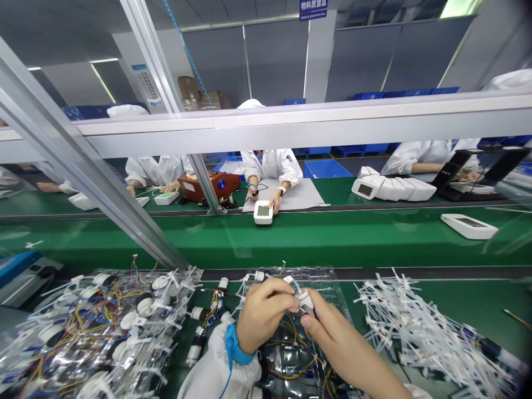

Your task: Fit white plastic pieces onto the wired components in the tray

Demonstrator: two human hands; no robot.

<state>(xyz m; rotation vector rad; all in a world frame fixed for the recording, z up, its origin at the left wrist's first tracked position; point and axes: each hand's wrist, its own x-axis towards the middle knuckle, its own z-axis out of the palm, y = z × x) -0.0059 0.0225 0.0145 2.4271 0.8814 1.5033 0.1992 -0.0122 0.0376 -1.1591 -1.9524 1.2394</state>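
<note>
Left hand [266, 310]: bare; broad blue wristband [241, 348], thin blue cord [226, 381] attached; white sleeve [218, 366], wrinkled. Right hand [326, 321]: bare; white cuff [417, 392], only partly visible.

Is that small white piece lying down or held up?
Held up: the right hand grips the white piece between thumb and fingers, with the left hand at its other side.

A green lane [357, 244] lies open at 12 o'clock from the worker's hands [262, 310], interrupted by a white device [469, 226] at 2. A slanting metal post [103, 180] bars 10 o'clock beneath a crossing rail [291, 132]. Wired parts [103, 332] crowd 9; white strips [424, 327] block 4, with bare counter [465, 302] toward 3.
</note>
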